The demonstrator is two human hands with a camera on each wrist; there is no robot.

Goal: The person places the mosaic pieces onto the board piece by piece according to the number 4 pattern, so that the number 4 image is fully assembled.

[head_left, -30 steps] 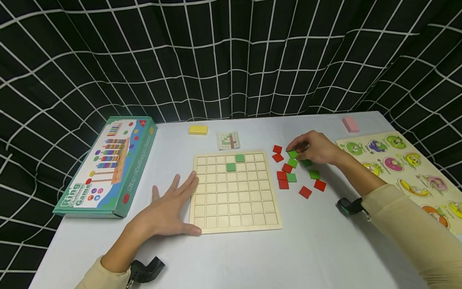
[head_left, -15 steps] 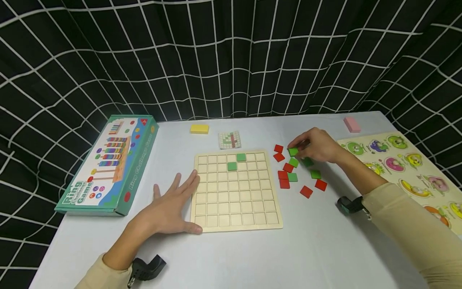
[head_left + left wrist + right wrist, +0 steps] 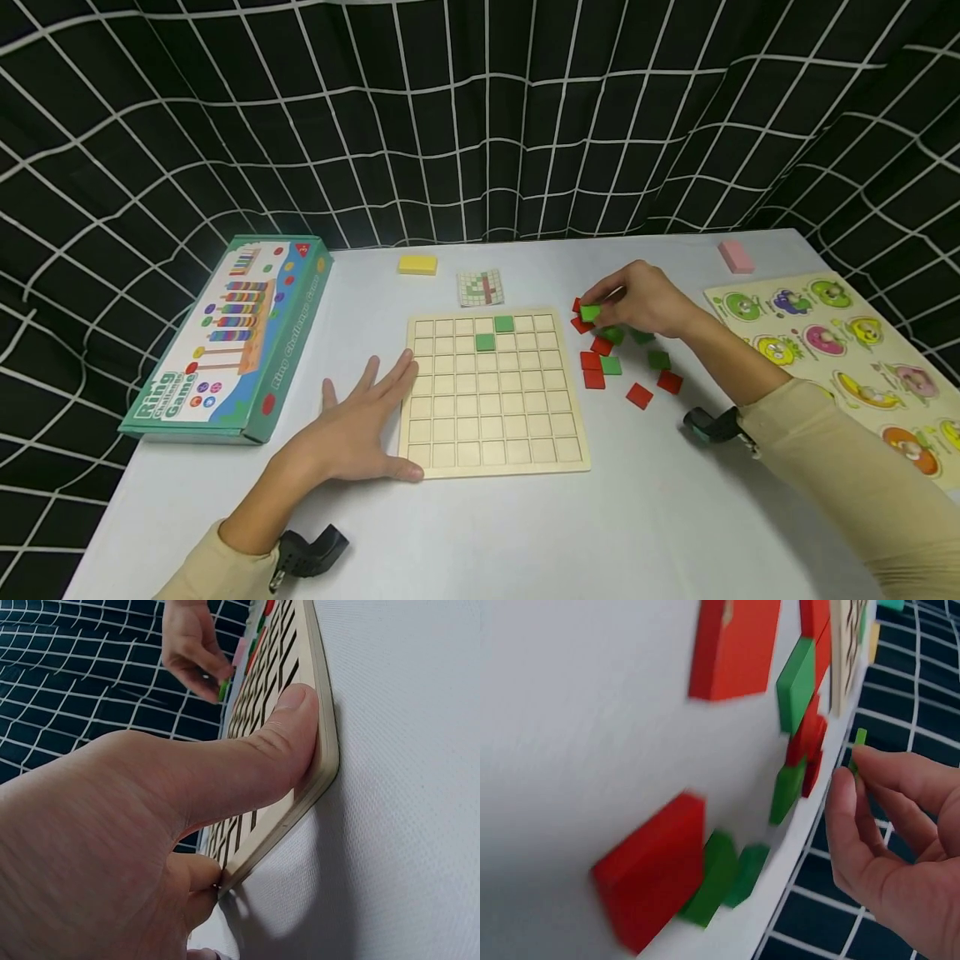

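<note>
A wooden grid board point(image 3: 491, 408) lies mid-table with two green tiles, one point(image 3: 504, 323) in the top row and another point(image 3: 485, 342) a row lower and one column left. My left hand point(image 3: 352, 433) rests spread at the board's left side, thumb on its near corner and fingertips along the left edge. In the left wrist view the thumb presses on the board's rim point(image 3: 325, 742). Between thumb and fingers, my right hand point(image 3: 641, 300) pinches a green tile point(image 3: 590, 313). It holds the tile raised above loose red tiles point(image 3: 594, 379) and green tiles point(image 3: 611, 366) right of the board.
Beyond the board lies a small pattern card point(image 3: 481, 287), with a yellow block point(image 3: 417, 265) to its left. A ring game box point(image 3: 232, 333) stands at left. On the right are a pink block point(image 3: 736, 257) and a fruit picture board point(image 3: 825, 342). A black gridded curtain point(image 3: 480, 125) hangs behind.
My right hand has lifted the green tile from the pile and moved it a little left toward the board. The left hand has stayed in place on the board's edge.
</note>
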